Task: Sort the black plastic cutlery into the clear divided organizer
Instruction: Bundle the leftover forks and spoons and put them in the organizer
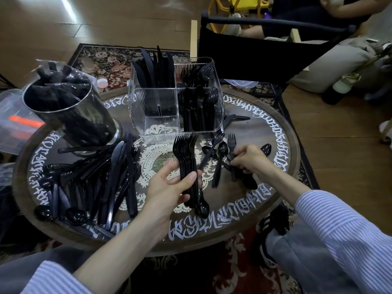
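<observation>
My left hand [169,187] grips a stack of black forks [185,153], tines up, over the middle of the round table. My right hand [250,160] pinches the handle of a single black fork [232,145] lying among loose spoons [220,158] right of centre. The clear divided organizer [157,124] stands at the back of the table: knives [152,68] in its back left compartment, forks [195,74] back right, spoons [201,107] front right, front left empty. A heap of knives and spoons [101,179] covers the table's left side.
A metal cup [84,122] stuffed with black items leans at the table's back left. A black chair [254,52] stands behind the table, with a seated person at the far right. The round table [275,145] has white lettering around its rim and sits on a patterned rug.
</observation>
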